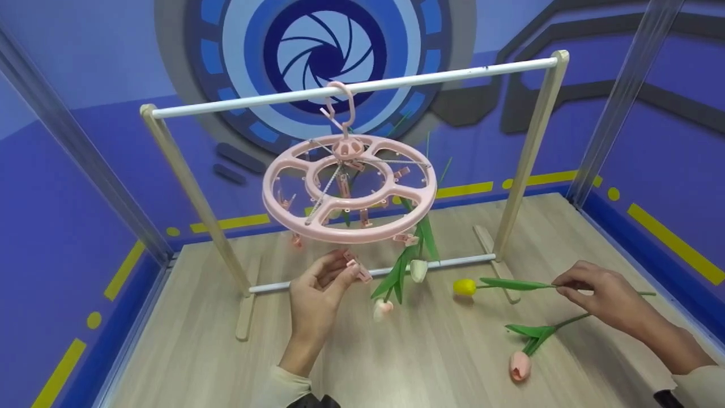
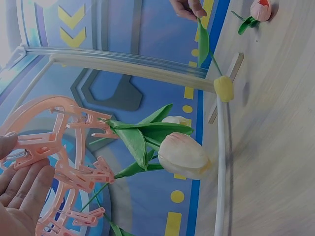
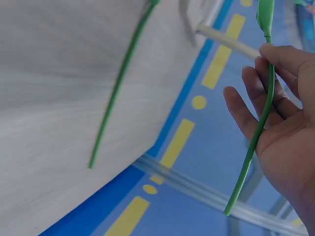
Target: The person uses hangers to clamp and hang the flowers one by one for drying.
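My left hand (image 1: pixel 314 300) pinches a pink clothespin (image 1: pixel 358 271) at the front of a round pink clip hanger (image 1: pixel 351 233), thumb on one side and fingers on the other. My right hand (image 1: pixel 609 294) pinches the green stem of a yellow tulip (image 1: pixel 464 287), held above the table with its bloom pointing left. In the right wrist view, the lower stem (image 3: pixel 246 162) runs down past the palm. A white tulip (image 1: pixel 418 271) and a pale pink-white tulip (image 2: pixel 183 155) hang bloom-down from the hanger, right of my left hand.
The hanger's hook (image 1: pixel 348 107) hangs over the white bar (image 1: pixel 442 79) of a wooden stand (image 1: pixel 529 153). On the table (image 1: pixel 430 362) at right lies a pink tulip (image 1: pixel 519 365), below my right hand. Blue printed walls (image 1: pixel 102 187) enclose the back and sides.
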The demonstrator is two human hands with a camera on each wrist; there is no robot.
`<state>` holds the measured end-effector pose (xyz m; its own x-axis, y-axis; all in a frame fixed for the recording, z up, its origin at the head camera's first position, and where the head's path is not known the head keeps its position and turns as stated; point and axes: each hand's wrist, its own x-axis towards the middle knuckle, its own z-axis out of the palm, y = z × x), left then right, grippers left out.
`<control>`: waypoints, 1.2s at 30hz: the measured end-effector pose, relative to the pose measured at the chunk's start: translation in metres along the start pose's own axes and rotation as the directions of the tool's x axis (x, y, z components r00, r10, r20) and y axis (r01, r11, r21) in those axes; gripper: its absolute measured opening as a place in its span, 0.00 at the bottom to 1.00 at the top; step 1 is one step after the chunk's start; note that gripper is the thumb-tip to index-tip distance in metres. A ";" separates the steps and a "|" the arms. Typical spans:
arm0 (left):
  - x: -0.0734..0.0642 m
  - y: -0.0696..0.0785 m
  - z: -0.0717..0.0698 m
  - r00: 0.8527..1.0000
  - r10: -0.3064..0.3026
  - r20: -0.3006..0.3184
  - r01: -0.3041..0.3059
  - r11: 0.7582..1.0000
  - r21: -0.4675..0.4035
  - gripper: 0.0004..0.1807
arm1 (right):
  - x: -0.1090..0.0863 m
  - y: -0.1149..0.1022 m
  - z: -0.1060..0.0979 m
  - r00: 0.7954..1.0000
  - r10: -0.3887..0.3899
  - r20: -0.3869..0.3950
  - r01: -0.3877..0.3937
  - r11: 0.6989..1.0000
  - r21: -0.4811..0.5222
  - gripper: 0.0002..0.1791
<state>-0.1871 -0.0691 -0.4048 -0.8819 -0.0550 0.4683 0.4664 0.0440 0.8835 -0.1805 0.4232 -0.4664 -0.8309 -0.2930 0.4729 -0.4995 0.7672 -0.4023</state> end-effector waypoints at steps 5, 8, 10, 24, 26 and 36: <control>0.001 0.000 0.001 1.000 0.004 0.002 -0.004 1.000 -0.027 0.18 | 0.010 -0.020 0.000 0.998 -0.058 0.007 0.057 0.998 0.035 0.18; 0.002 0.000 0.001 1.000 0.017 0.006 -0.017 0.999 -0.038 0.17 | 0.015 -0.031 0.000 0.995 -0.101 0.009 0.100 0.994 0.050 0.20; 0.001 0.000 0.001 1.000 0.025 0.009 -0.025 0.999 -0.038 0.16 | 0.019 -0.039 0.000 0.992 -0.128 0.018 0.127 0.990 0.057 0.20; 0.001 0.006 0.003 1.000 0.001 0.011 -0.001 1.000 -0.023 0.15 | 0.045 -0.087 0.001 0.934 -0.354 0.040 0.344 0.925 0.158 0.26; 0.000 0.006 0.003 1.000 0.003 0.010 -0.003 1.000 -0.015 0.15 | 0.049 -0.092 0.003 0.925 -0.378 0.034 0.367 0.914 0.174 0.26; -0.001 0.007 0.005 1.000 0.026 0.008 -0.026 1.000 0.002 0.12 | 0.071 -0.121 0.014 0.894 -0.447 0.014 0.438 0.882 0.175 0.23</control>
<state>-0.1833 -0.0637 -0.3994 -0.8700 -0.0457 0.4910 0.4890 0.0476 0.8710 -0.1824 0.3020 -0.3952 -0.5229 -0.6130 0.5923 -0.8476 0.4479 -0.2846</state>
